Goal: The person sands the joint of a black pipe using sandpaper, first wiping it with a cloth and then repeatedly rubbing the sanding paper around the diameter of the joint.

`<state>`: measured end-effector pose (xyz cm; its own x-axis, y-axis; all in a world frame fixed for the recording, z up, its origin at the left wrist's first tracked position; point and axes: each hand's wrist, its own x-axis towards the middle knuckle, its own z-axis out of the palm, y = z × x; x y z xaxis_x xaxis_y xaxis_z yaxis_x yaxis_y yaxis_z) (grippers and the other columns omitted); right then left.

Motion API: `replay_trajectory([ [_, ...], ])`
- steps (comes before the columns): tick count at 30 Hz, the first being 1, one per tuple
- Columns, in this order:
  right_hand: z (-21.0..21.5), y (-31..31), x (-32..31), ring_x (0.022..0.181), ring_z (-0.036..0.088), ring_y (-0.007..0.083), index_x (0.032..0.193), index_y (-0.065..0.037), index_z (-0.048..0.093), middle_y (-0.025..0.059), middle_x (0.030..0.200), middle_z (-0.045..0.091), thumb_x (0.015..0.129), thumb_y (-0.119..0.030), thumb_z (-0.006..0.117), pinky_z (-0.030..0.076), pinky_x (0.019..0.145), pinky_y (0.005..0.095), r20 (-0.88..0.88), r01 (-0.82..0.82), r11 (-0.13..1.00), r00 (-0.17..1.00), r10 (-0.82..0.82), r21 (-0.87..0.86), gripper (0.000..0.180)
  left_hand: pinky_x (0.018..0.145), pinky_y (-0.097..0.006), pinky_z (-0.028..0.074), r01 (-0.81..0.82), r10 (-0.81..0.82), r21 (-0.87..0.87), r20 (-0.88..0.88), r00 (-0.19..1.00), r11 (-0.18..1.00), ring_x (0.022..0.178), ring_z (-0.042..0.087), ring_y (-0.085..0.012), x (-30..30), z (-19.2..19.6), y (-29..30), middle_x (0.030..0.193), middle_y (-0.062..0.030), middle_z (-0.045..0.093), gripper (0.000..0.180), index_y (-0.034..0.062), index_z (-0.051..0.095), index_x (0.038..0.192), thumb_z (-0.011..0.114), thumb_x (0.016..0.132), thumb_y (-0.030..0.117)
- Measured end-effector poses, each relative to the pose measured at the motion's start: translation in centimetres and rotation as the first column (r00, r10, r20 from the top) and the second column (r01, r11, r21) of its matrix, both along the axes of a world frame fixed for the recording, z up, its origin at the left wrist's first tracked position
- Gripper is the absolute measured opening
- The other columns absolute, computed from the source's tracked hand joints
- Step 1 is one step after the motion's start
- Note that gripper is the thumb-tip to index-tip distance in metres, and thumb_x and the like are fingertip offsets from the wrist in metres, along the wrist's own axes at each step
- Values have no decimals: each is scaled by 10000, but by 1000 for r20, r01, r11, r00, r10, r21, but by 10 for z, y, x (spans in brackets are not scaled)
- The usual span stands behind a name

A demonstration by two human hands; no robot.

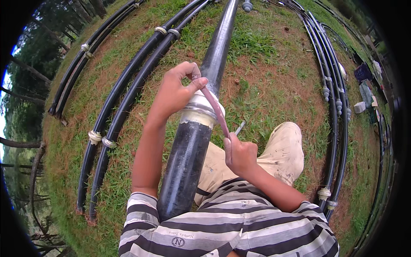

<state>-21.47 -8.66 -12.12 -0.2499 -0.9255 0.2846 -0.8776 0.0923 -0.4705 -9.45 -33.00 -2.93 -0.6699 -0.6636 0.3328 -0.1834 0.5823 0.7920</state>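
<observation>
A long black pipe (pixel 186 158) runs from my lap up and away from me, with a pale cream and white collar (pixel 198 109) around it. Across the right side of that collar lies a dusty reddish strip (pixel 217 107), which looks like sandpaper, pulled fairly straight. My left hand (pixel 179 85) pinches its far end between thumb and fingers, just above the collar. The near end is gripped in my right hand (pixel 240 152), thumb up, to the right of the pipe. White dust marks my left thumb. The strip's ends are partly hidden inside my fingers.
More black pipes with pale collars (pixel 95 137) lie on the grass to the left. Another bundle of pipes (pixel 332 128) stretches along the right. A small grey rod (pixel 240 127) rests on the ground beyond my right hand. A white container (pixel 359 107) stands at the far right.
</observation>
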Motion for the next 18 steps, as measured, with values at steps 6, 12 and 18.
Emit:
replay_trajectory([
  [6,23,-29,0,433,594,373,975,-73,605,133,519,567,1086,-265,544,434,434,512,-6,-34,999,999,34,7,230,827,-365,477,-96,97,69,-22,995,993,831,601,-181,17,-7,-31,818,-87,656,252,-8,655,852,802,910,188],
  [12,3,24,3,409,596,349,933,-78,582,110,506,574,1079,-270,563,435,404,491,8,-48,998,999,48,49,242,898,-331,474,82,-80,27,-49,996,996,914,596,-143,10,2,15,859,-42,647,246,27,646,868,802,920,209],
  [18,35,-23,6,450,604,374,980,-69,603,131,526,578,1097,-283,518,442,442,507,-2,-56,998,998,56,17,258,886,-331,470,39,-15,280,-88,996,959,906,596,-128,25,-18,-34,849,-17,648,227,40,656,868,798,929,207],
])
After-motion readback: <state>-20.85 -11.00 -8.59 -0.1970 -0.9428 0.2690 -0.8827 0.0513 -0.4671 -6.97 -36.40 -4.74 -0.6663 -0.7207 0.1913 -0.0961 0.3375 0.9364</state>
